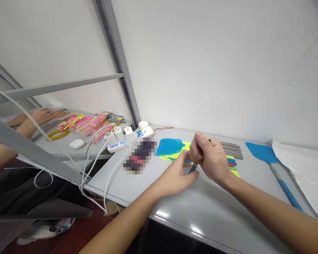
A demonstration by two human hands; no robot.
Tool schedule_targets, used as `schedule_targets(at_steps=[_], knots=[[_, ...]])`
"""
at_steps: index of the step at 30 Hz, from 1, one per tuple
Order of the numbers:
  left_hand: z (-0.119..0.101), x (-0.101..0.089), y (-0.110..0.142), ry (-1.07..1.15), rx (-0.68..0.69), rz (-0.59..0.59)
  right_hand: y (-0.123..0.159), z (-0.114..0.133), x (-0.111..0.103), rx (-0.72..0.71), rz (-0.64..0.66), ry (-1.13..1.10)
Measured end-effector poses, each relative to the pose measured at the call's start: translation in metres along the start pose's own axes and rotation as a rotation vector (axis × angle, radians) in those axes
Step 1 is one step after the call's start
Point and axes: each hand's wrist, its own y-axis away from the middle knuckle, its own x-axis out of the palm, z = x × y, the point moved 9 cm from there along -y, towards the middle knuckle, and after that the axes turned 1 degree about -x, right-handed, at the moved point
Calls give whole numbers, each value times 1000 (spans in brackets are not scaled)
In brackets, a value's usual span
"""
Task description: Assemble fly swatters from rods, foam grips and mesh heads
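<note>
While the right hand [210, 157] is balled into a tight fist, seemingly around a rod, the left hand [178, 176] sits just below at 8 o'clock, half open, thumb spread from fingers. Clock is centred on the hands, 12 toward the wall. A blue grip [193, 169] shows below the fist, between left thumb and fingers; can't tell if the left is pinching it. Most of the rod is hidden by the fist, so can't tell how far it's seated in the grip.

Status by parts: one swatter [275, 172] looks complete, head, rod and grip joined, lying at 3 o'clock, well out, beside the white bag [304, 173]. Piece in hand has no head visible on it, so I'd call it partly built at most. Rest is loose on the table [217, 208]: blue and yellow mesh heads [169, 146] stacked at 10, bare metal rods [231, 150] in a row at 2, mixed-colour grips [231, 161] at 3, partly behind the right wrist. No count on loose heads; they overlap.
</note>
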Motion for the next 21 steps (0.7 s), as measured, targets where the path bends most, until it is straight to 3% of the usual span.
schedule_targets(at_steps=[3,6,13,21], knots=[[0,-21,13,-62,-7,-1,-6,-5,-1,14,0,-1],[13,-29,21,-133,-67,-32,-7,-11,-1,47,19,10],[40,-12,27,-357,-137,5,-1,-19,-1,42,7,20],[51,-13,27,-411,-151,39,3,-31,1,30,24,-22]])
